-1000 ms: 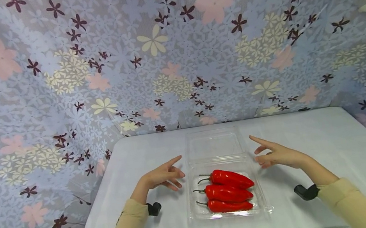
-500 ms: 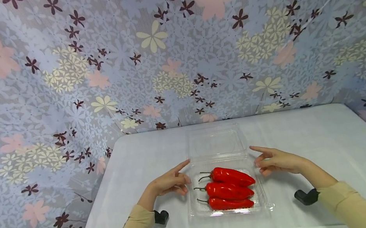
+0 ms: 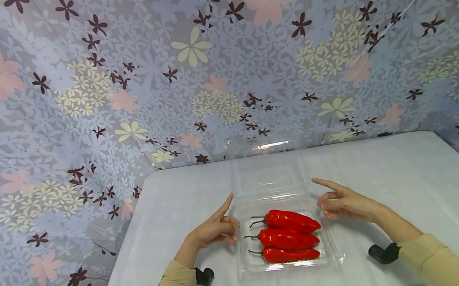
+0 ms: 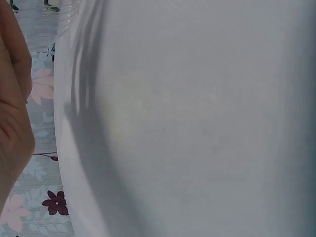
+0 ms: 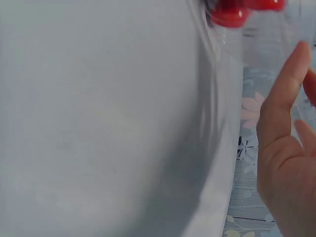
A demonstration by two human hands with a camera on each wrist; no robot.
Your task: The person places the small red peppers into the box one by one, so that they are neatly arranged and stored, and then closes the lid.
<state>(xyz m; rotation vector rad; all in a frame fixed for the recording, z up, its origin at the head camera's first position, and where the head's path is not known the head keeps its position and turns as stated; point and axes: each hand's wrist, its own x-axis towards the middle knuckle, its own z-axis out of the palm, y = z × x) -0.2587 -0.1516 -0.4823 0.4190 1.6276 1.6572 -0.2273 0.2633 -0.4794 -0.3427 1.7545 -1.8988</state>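
Three red chili peppers point(image 3: 288, 239) with thin stems lie side by side in the base of a clear plastic clamshell box point(image 3: 288, 266). Its hinged lid point(image 3: 267, 172) is tilted up at the far side, well away from the peppers. My left hand point(image 3: 214, 229) is at the box's left, index finger pointing at the lid's lower left edge. On the opposite side my right hand point(image 3: 349, 203) mirrors it, index fingertip by the lid's right edge. Whether either fingertip touches the lid I cannot tell. Other fingers bend loosely, holding nothing.
The box stands on a table with a white cover point(image 3: 393, 163). Behind the table's far edge hangs a flower-patterned curtain point(image 3: 148, 76), which continues down the left. A small tab point(image 3: 339, 260) juts from the box's front right corner.
The lid lay back flat half a second ago and has now swung up. My left hand came in toward the hinge, then its index finger rose slightly. The right index finger dipped, then rose slightly.
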